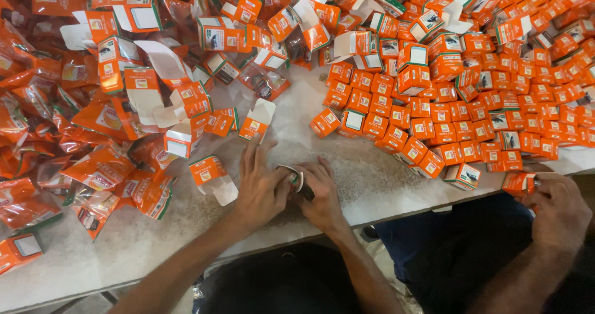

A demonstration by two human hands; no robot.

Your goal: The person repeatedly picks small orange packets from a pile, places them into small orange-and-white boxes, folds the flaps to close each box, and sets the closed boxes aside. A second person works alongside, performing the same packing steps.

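Bare strip of table [347,165] runs from near edge up middle; you pass there. Left side blocked: orange pouches [99,165], open cartons [186,113] right up to near edge. Right side blocked: packed closed boxes [471,109]. Far edge fully heaped. Co-worker's hand [558,212] occupies near right corner.

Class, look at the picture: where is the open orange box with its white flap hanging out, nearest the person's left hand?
In the head view, the open orange box lies on the white table, just left of the left hand, beside the orange pouches.
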